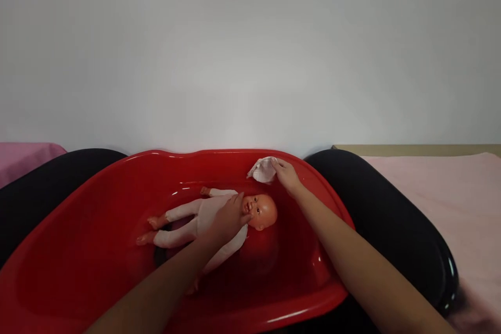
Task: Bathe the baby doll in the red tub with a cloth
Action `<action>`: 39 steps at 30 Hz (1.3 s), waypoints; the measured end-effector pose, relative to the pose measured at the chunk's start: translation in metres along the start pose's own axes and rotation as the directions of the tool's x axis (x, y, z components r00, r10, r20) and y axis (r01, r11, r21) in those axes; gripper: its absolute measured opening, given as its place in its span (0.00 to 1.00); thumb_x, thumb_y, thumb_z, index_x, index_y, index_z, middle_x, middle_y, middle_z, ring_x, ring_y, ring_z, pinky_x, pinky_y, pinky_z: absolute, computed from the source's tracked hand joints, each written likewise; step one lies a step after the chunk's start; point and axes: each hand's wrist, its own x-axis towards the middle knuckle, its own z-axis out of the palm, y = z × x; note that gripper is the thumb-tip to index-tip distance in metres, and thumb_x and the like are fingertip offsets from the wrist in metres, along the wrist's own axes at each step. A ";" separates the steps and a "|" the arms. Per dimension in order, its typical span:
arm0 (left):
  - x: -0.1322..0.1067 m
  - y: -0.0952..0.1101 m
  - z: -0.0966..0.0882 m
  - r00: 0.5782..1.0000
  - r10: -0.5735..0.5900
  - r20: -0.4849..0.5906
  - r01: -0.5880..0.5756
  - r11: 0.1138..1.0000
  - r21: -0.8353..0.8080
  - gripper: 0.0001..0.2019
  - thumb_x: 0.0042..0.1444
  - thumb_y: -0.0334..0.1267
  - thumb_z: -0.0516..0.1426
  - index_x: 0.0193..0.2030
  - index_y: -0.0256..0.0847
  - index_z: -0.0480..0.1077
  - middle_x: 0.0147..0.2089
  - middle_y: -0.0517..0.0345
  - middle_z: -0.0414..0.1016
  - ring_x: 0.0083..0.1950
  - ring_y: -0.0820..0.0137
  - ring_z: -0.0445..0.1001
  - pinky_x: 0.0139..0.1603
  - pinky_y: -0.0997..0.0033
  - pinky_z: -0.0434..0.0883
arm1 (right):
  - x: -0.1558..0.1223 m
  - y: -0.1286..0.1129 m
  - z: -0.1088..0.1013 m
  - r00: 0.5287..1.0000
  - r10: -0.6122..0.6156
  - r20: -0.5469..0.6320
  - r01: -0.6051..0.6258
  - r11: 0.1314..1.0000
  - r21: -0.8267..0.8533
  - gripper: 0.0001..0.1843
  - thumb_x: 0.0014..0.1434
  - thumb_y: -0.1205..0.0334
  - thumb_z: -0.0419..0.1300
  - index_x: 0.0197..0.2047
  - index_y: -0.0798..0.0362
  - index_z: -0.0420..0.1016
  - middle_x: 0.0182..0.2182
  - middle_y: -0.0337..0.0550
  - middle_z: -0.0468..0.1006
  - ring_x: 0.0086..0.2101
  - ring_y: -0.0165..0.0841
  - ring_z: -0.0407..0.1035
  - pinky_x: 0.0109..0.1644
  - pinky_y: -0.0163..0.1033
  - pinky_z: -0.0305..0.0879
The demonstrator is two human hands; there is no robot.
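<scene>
A baby doll (261, 211) in a pale pink suit lies on its back inside a red plastic tub (97, 229), head to the right, feet to the left. My left hand (230, 217) rests on the doll's chest and neck, fingers curled over it. My right hand (287, 174) reaches to the tub's far wall and pinches a small white cloth (264, 169) against it, above the doll's head.
The tub sits on a glossy black surface (391, 214). A pink cloth (442, 193) covers the area to the right, another pink fabric (23, 159) shows at the far left. A plain white wall (250, 52) stands behind.
</scene>
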 end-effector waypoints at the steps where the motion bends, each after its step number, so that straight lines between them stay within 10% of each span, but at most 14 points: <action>1: 0.002 -0.005 0.004 1.000 -0.003 0.004 0.003 1.000 -0.024 0.35 0.60 0.47 0.58 0.74 0.43 0.59 0.74 0.45 0.65 0.75 0.53 0.63 0.75 0.60 0.60 | -0.002 0.000 0.000 0.995 0.014 0.100 -0.015 1.000 0.010 0.36 0.56 0.25 0.59 0.38 0.53 0.82 0.38 0.50 0.84 0.41 0.45 0.76 0.49 0.48 0.72; 12: 0.003 -0.018 0.020 0.993 0.112 -0.029 -0.116 0.978 -0.175 0.32 0.59 0.40 0.62 0.70 0.46 0.62 0.72 0.49 0.68 0.73 0.54 0.64 0.73 0.53 0.64 | -0.017 -0.006 0.004 0.734 0.234 0.637 -0.073 0.960 -0.269 0.34 0.63 0.30 0.57 0.44 0.54 0.84 0.42 0.47 0.84 0.44 0.42 0.74 0.53 0.45 0.71; 18: 0.004 -0.017 0.023 0.994 0.109 -0.030 -0.112 0.984 -0.136 0.31 0.59 0.41 0.62 0.69 0.46 0.62 0.72 0.48 0.68 0.73 0.54 0.65 0.73 0.53 0.63 | -0.017 0.000 -0.003 0.790 0.287 0.542 0.017 0.873 -0.487 0.32 0.64 0.32 0.56 0.39 0.53 0.83 0.35 0.44 0.83 0.39 0.41 0.73 0.47 0.43 0.70; 25: 0.006 -0.018 0.019 0.994 0.111 -0.019 -0.113 0.982 -0.150 0.24 0.58 0.40 0.62 0.62 0.49 0.67 0.67 0.52 0.73 0.68 0.55 0.71 0.70 0.58 0.68 | -0.017 0.011 0.011 0.673 0.371 0.640 0.089 0.818 -0.568 0.34 0.69 0.35 0.47 0.27 0.52 0.75 0.29 0.46 0.80 0.31 0.37 0.70 0.41 0.42 0.67; 31: 0.009 -0.022 0.016 0.992 0.122 0.009 -0.119 0.977 -0.175 0.30 0.57 0.40 0.62 0.67 0.48 0.63 0.72 0.52 0.69 0.72 0.55 0.67 0.74 0.56 0.64 | -0.012 0.032 0.019 0.664 0.402 0.630 0.136 0.764 -0.631 0.13 0.62 0.52 0.64 0.45 0.52 0.78 0.44 0.47 0.84 0.40 0.38 0.75 0.45 0.39 0.69; 39: 0.008 -0.019 0.013 0.991 0.124 0.049 -0.117 0.985 -0.131 0.28 0.59 0.41 0.61 0.67 0.52 0.64 0.72 0.58 0.69 0.72 0.57 0.66 0.73 0.59 0.64 | 0.000 0.057 0.013 0.694 0.422 0.584 0.070 0.767 -0.637 0.24 0.60 0.36 0.63 0.31 0.49 0.82 0.32 0.46 0.85 0.34 0.39 0.78 0.45 0.42 0.73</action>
